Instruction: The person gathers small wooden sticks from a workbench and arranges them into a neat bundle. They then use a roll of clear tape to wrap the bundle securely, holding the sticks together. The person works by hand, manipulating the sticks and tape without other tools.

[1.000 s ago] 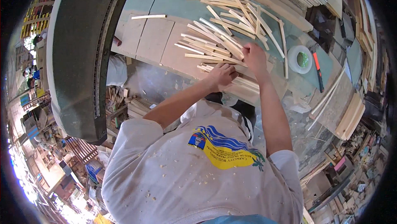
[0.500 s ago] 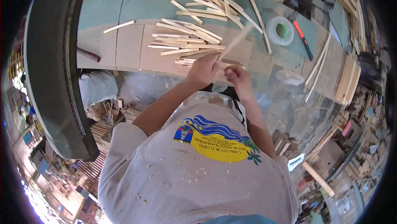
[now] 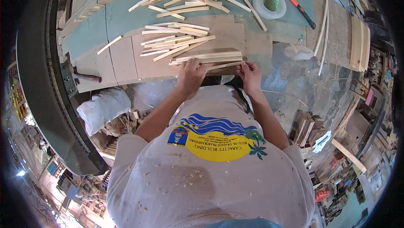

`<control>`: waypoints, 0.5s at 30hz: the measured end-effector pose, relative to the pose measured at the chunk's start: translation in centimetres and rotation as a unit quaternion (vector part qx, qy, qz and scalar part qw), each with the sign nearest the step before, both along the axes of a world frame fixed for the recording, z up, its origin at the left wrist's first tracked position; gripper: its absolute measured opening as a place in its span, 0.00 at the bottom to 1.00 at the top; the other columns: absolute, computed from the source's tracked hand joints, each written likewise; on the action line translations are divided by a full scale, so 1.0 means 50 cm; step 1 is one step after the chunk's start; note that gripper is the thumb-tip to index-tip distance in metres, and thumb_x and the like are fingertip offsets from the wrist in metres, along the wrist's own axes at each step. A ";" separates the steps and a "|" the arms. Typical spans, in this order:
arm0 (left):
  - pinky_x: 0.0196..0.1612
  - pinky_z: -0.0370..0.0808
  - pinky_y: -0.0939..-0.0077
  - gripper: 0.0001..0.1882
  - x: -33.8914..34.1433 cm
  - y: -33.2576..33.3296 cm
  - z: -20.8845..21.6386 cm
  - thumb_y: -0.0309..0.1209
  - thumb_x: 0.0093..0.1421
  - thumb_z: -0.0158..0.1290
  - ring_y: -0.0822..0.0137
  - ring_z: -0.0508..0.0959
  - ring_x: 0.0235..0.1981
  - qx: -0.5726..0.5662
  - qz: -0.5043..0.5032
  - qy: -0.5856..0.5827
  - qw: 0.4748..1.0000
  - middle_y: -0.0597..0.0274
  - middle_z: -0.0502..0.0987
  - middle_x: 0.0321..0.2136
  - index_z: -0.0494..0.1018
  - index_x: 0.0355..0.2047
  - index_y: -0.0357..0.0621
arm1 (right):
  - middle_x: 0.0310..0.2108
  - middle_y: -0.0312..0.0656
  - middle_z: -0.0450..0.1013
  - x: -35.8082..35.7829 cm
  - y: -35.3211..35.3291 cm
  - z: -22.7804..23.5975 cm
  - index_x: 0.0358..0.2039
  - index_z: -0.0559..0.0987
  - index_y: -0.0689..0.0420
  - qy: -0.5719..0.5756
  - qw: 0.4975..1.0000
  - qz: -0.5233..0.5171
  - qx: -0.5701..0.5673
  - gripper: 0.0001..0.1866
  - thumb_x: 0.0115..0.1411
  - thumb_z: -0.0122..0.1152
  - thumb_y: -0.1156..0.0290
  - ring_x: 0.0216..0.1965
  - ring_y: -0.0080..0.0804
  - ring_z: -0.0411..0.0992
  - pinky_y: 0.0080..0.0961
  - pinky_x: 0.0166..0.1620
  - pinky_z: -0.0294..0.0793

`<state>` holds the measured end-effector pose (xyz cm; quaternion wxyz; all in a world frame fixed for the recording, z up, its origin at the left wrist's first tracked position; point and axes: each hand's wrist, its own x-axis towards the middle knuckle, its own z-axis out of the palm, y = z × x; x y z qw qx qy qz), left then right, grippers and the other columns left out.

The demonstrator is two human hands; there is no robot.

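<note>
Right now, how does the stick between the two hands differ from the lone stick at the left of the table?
The held stick runs from the left hand to the right hand, while the lone stick lies untouched on the table. The held stick slants slightly in the picture; the lone stick slants more steeply. The hands partly cover the held stick, whereas the lone stick shows whole. Both are thin and pale.

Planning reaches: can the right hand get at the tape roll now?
Likely yes: only board and a loose stick lie between right hand and tape roll, though that hand holds a thin strip.
</note>
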<state>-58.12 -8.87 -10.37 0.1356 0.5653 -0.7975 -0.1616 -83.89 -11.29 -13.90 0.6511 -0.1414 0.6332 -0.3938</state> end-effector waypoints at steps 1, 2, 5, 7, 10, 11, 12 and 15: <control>0.44 0.71 0.60 0.09 0.004 0.002 -0.009 0.33 0.55 0.61 0.61 0.75 0.43 0.005 0.005 -0.009 1.000 0.64 0.73 0.37 0.77 0.36 0.49 | 0.38 0.43 0.76 0.003 -0.001 -0.005 0.49 0.71 0.66 0.001 1.000 0.001 -0.003 0.12 0.69 0.58 0.74 0.36 0.28 0.78 0.24 0.40 0.82; 0.43 0.71 0.59 0.09 0.008 0.005 -0.018 0.34 0.55 0.62 0.60 0.75 0.42 0.010 0.009 -0.019 1.000 0.64 0.73 0.37 0.77 0.36 0.50 | 0.37 0.44 0.76 0.005 -0.002 -0.009 0.49 0.71 0.67 0.001 1.000 0.001 -0.006 0.13 0.69 0.58 0.75 0.36 0.28 0.78 0.24 0.40 0.82; 0.43 0.71 0.58 0.10 0.020 0.004 -0.030 0.35 0.54 0.63 0.58 0.75 0.41 0.008 0.014 -0.034 0.999 0.64 0.73 0.37 0.76 0.34 0.51 | 0.37 0.44 0.77 0.012 -0.007 -0.004 0.49 0.72 0.68 0.018 1.000 0.013 0.003 0.13 0.68 0.58 0.75 0.36 0.28 0.79 0.24 0.39 0.82; 0.43 0.70 0.58 0.10 0.026 -0.001 -0.034 0.35 0.53 0.63 0.59 0.75 0.41 0.002 0.015 -0.031 0.999 0.63 0.72 0.36 0.76 0.34 0.50 | 0.37 0.43 0.77 0.014 -0.008 -0.008 0.49 0.72 0.68 0.019 1.000 0.015 0.000 0.12 0.68 0.58 0.75 0.36 0.28 0.79 0.24 0.39 0.82; 0.43 0.70 0.57 0.11 0.031 -0.012 -0.035 0.35 0.52 0.63 0.58 0.75 0.41 -0.002 0.022 -0.024 0.999 0.62 0.72 0.37 0.76 0.35 0.48 | 0.37 0.43 0.77 0.019 -0.011 -0.006 0.47 0.73 0.68 0.031 0.999 0.020 -0.007 0.11 0.68 0.59 0.75 0.36 0.27 0.79 0.24 0.39 0.82; 0.44 0.70 0.57 0.13 0.032 -0.017 -0.034 0.36 0.52 0.64 0.57 0.75 0.42 -0.002 0.027 -0.029 0.999 0.61 0.72 0.38 0.77 0.36 0.48 | 0.36 0.43 0.77 0.021 -0.012 -0.003 0.46 0.74 0.68 0.037 0.999 0.022 -0.009 0.11 0.68 0.59 0.75 0.36 0.27 0.79 0.24 0.39 0.82; 0.45 0.70 0.56 0.15 0.032 -0.020 -0.031 0.38 0.52 0.65 0.55 0.74 0.43 -0.002 0.031 -0.033 0.999 0.60 0.72 0.39 0.77 0.38 0.48 | 0.36 0.43 0.77 0.022 -0.014 -0.001 0.46 0.74 0.68 0.041 0.999 0.024 -0.011 0.11 0.68 0.59 0.75 0.36 0.27 0.79 0.24 0.39 0.82; 0.49 0.69 0.54 0.23 0.004 -0.041 0.000 0.38 0.51 0.65 0.53 0.73 0.48 -0.028 0.050 -0.006 0.998 0.56 0.71 0.43 0.76 0.46 0.46 | 0.35 0.42 0.76 0.022 -0.015 -0.001 0.44 0.74 0.67 0.051 0.998 0.027 -0.015 0.09 0.68 0.59 0.75 0.36 0.27 0.78 0.23 0.39 0.81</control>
